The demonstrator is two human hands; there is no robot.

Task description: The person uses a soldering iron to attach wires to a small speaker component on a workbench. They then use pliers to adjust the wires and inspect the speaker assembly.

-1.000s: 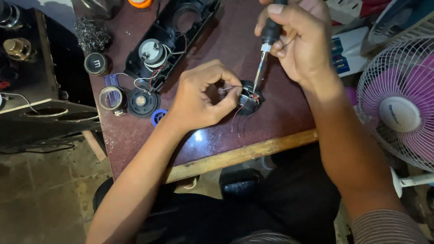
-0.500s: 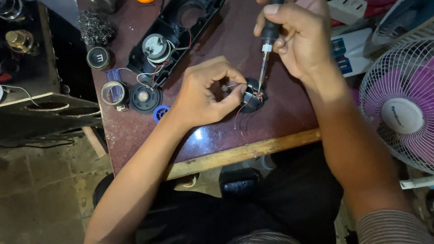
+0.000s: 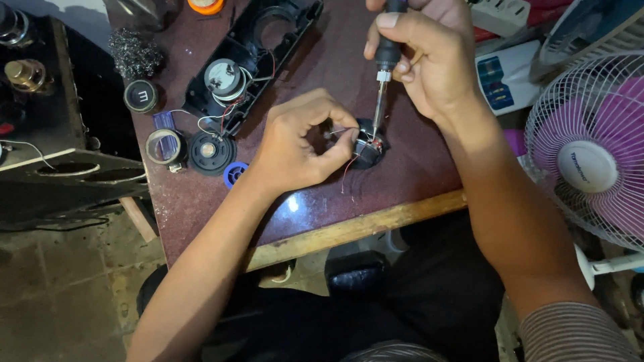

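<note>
My right hand [image 3: 429, 57] grips a soldering iron [image 3: 385, 67] with a black handle, held nearly upright. Its metal tip touches a small round black speaker [image 3: 369, 149] that lies on the dark red table [image 3: 322, 201]. My left hand [image 3: 298, 144] sits just left of the speaker and pinches a thin wire [image 3: 339, 133] between thumb and forefinger at the tip. Thin red wires trail from the speaker toward the table's front edge.
A black plastic housing [image 3: 251, 60] with a round part and wires lies at the back. Left of my hand are a black disc [image 3: 211, 153], a tape ring [image 3: 165, 145], a blue ring [image 3: 233, 174] and a black cap [image 3: 141, 96]. A pink-bladed fan [image 3: 594, 154] stands right.
Both hands stay at the speaker with little movement. The view has shifted slightly, and the iron's tip remains on the same spot.
</note>
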